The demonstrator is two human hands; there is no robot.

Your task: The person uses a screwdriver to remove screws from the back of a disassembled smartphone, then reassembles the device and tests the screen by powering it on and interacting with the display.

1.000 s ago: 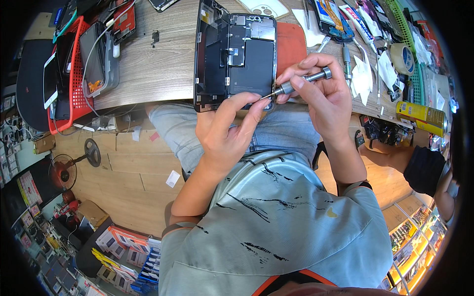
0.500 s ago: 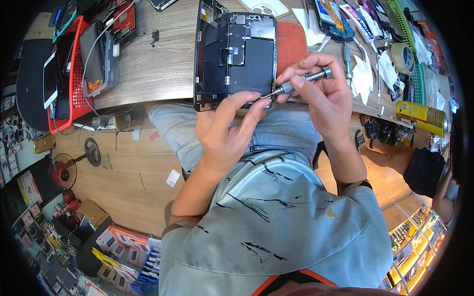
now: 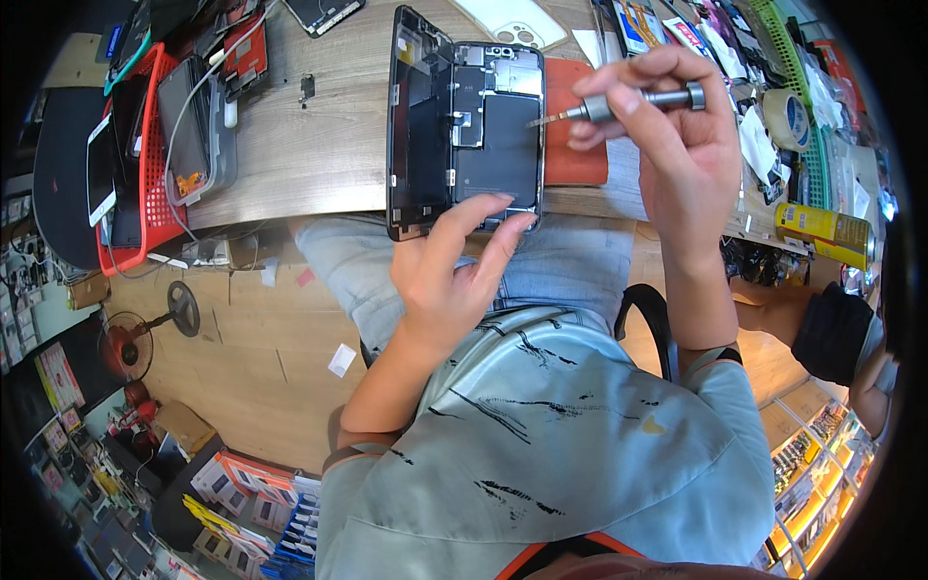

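An opened smartphone (image 3: 512, 145) lies at the table's front edge, its battery and circuit parts bare. Its screen half (image 3: 420, 145) is folded up along the left side. My left hand (image 3: 440, 275) grips the phone's near end, index finger and thumb at the bottom edge; its other fingers are partly hidden beneath. In my right hand (image 3: 681, 159) is a grey metal screwdriver (image 3: 596, 108), held between the fingers. The screwdriver's thin tip points left, raised above the phone's right edge and apart from my left hand.
A reddish-brown pad (image 3: 580, 155) lies right of the phone. At left stand a red basket (image 3: 159, 184) and a clear box (image 3: 220, 159) with phones. Tape (image 3: 788, 119), a yellow can (image 3: 824, 233) and a white phone back (image 3: 512, 21) are around. Another person's arm (image 3: 768, 314) shows at right.
My right hand has lifted the screwdriver up and to the right, away from the phone's bottom edge and my left fingertips. My left hand stays at the phone.
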